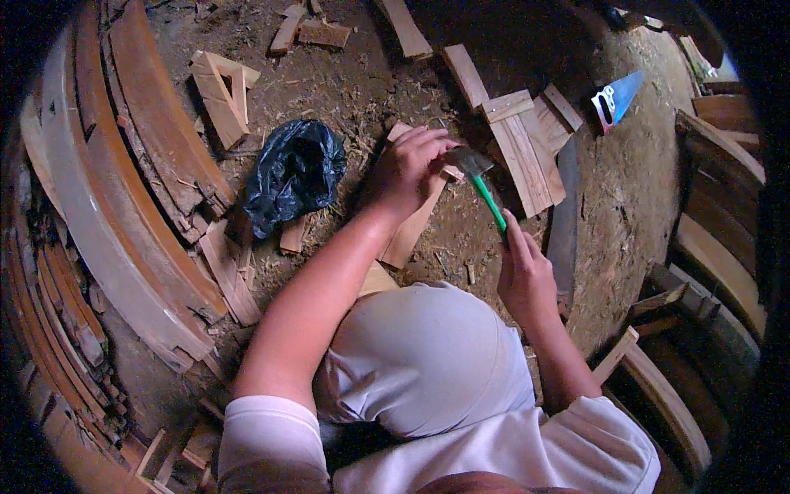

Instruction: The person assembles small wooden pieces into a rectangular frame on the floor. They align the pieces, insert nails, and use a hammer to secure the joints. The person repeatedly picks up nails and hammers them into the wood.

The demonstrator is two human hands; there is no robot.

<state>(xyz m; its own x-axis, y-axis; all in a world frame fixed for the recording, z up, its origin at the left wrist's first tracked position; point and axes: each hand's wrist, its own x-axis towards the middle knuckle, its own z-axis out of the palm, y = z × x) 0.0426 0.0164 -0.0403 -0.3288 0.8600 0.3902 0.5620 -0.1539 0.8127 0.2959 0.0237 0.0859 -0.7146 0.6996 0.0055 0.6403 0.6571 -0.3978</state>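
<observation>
In my right hand [527,272] is a hammer with a green handle [489,202], the fingers closed round its lower end. Its dark metal head [471,161] is right beside the fingertips of my left hand [411,169]. My left fingers are curled together over a pale wooden board [414,226] that slants beneath them; whatever they pinch is hidden. Just right of the hammer head lie several joined flat wood pieces [527,160]. A crumpled black plastic bag [296,177] rests on the ground left of my left forearm.
A handsaw with a blue blade [627,95] lies at the far right. Long curved planks [123,206] are piled along the left side. Wooden frames and curved boards [716,255] stand at the right. A small angled wood piece [222,95] and offcuts [323,34] lie on shaving-strewn dirt.
</observation>
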